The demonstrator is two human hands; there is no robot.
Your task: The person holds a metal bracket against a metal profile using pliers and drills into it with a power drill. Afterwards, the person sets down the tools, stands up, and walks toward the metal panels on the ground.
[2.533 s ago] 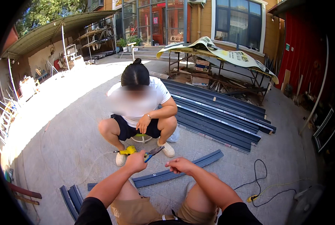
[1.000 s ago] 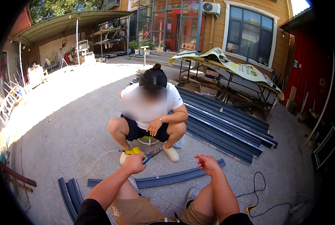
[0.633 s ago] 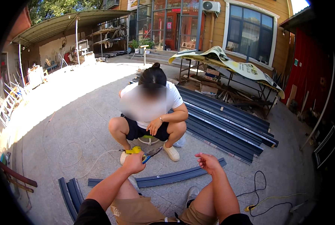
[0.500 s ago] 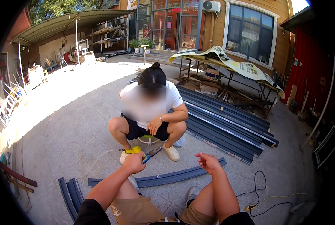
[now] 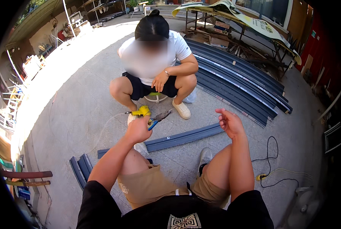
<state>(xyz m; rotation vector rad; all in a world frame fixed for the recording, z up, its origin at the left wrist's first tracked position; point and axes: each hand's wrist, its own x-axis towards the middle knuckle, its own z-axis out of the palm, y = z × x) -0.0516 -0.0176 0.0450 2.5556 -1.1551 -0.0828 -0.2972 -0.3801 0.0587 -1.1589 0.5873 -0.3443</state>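
My left hand [image 5: 138,129] is closed around a yellow air tool [image 5: 142,111], with a thin clear hose running off to its left. Blue-handled pliers [image 5: 153,123] stick out from the same fist, their metal jaws aimed up and right. The fist covers most of both grips. Off to the right, my right hand [image 5: 230,123] is raised with its fingers curled in and thumb against the index finger; whatever it may pinch is hidden or too small to see. Below both hands, a long dark grey metal profile [image 5: 185,136] lies on the paving.
A person [image 5: 155,57] in a white shirt sits on a low stool opposite me. Behind them lies a stack of dark profiles [image 5: 231,82]. Shorter profile pieces [image 5: 81,168] rest by my left leg. A black cable [image 5: 269,160] and yellow connector [image 5: 260,177] lie at right.
The view has tilted down, so the person, profiles and my hands sit higher in the picture. My left hand keeps its hold on the air tool and pliers; my right hand stays raised and curled.
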